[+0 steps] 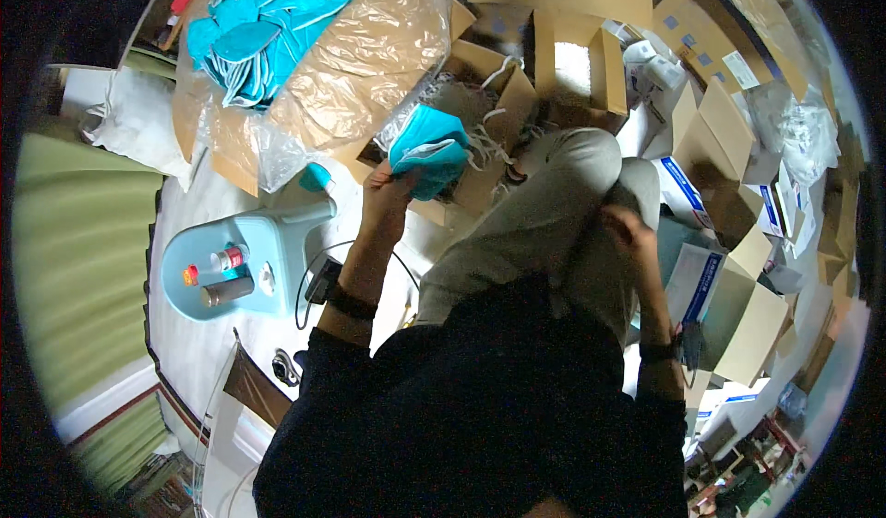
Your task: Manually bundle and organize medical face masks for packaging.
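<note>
My left hand [392,184] is closed on a teal cloth piece [429,149], folded, with a pale edge along its opening; it looks like a cup-shaped face mask. Beyond it, an open cardboard box [503,80] holds a tangle of white straps. A heap of similar teal pieces [245,43] lies on a plastic-lined carton at the upper left. My right hand [630,229] is over my right thigh, its fingers curled together. Whether anything is inside those fingers is hidden. One more teal piece [316,178] lies below the heap, near the stool.
A light blue plastic stool [180,283] at the left carries bottles and a metallic cylinder. Opened cartons [734,130] and white-and-blue boxes [692,283] crowd the right side. A black cable [298,310] runs beside my left forearm. Green curtains [83,269] hang at the left.
</note>
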Demonstrator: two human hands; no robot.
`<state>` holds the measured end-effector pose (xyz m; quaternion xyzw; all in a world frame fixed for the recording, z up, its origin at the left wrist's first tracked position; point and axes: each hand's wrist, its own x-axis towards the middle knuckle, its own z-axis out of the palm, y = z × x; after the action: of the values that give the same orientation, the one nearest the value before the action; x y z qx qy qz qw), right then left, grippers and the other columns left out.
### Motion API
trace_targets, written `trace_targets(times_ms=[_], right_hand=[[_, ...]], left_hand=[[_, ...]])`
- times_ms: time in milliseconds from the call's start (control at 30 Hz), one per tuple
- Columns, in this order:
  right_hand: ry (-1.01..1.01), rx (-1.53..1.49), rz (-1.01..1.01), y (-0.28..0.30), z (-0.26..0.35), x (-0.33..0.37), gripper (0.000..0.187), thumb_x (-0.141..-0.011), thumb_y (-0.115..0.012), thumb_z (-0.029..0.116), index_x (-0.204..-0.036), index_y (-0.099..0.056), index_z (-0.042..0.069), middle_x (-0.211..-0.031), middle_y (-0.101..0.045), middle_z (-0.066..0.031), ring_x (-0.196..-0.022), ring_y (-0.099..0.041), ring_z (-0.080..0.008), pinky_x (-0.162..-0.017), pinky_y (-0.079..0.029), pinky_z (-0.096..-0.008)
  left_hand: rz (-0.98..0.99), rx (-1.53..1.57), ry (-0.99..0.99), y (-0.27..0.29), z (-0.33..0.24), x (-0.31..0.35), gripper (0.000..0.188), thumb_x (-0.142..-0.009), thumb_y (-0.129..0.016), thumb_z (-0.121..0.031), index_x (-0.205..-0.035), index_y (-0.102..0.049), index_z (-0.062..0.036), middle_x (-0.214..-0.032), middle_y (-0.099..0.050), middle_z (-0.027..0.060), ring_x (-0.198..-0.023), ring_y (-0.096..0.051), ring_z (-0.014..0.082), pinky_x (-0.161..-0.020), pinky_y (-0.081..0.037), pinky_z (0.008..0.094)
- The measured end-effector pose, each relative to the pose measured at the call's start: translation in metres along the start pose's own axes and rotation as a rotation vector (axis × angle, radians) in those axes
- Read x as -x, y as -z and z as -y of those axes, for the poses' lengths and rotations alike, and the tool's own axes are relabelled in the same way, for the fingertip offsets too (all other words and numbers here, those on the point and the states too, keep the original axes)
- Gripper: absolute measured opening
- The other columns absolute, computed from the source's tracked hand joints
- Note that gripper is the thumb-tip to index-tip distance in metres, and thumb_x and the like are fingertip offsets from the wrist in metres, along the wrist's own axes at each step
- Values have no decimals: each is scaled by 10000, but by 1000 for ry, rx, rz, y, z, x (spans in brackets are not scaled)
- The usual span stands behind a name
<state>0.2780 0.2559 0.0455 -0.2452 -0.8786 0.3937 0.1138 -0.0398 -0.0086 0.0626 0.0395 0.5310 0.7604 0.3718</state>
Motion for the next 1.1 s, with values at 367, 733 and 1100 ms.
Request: trace_targets(times_ms=[367, 733, 1100], right_hand=[[-14, 10, -273, -16, 12, 20, 249, -765, -587, -97, -946, -657, 59, -927, -663, -106, -861, -635, -208, -757, -482, -277], [-188, -441, -366, -32, -4, 26, 203, -787, -584, -117, -927, -640, 18, -908, -655, -110, -880, -636, -219, -764, -489, -286], [-149, -157, -241, -12, 30, 20, 198, -780, -584, -103, -928, -644, 15, -980, -661, -111, -966, -635, -247, -825, -495, -318]], left_hand=[[-363, -502, -12, 20, -101, -51, 174, -845, -599, -23, -1007, -653, -54, -900, -653, 14, -790, -596, 156, -712, -496, 315], [-43, -512, -321, -19, -212, -163, 414, -867, -642, -247, -1204, -538, -31, -1193, -570, 113, -1027, -586, 244, -899, -491, 380], [649, -1834, -1259, -62, 102, -142, 489, -780, -652, -88, -1251, -521, -99, -1135, -605, 127, -893, -635, 299, -807, -507, 412]])
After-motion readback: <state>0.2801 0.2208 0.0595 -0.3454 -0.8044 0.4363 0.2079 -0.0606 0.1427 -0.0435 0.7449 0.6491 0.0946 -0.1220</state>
